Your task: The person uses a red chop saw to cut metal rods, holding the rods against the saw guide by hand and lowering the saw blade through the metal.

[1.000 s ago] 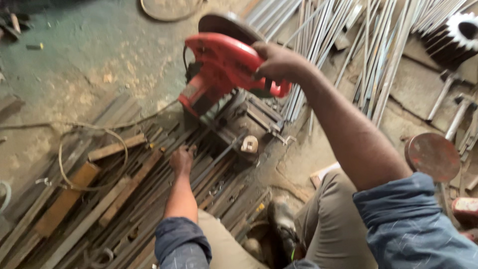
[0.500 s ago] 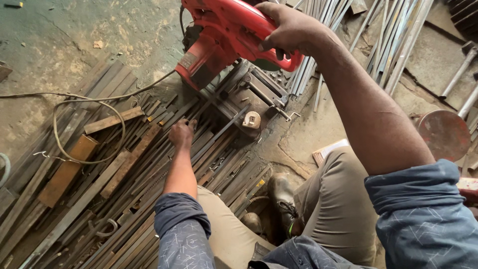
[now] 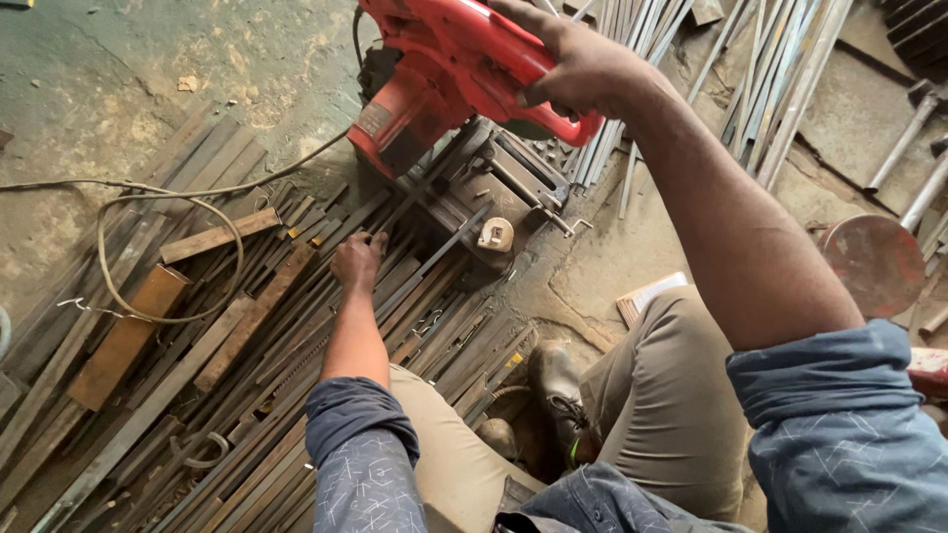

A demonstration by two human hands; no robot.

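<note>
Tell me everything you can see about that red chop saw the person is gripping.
The red chop saw is a power tool with a glossy red housing, plastic or painted metal by its look, and a looped red handle. The right hand wraps that handle. The head is tilted up over a dark, grimy metal base and vise standing on the floor among steel strips. A dark cable trails from it across the floor. The top of the saw is cut off by the frame edge.
</note>
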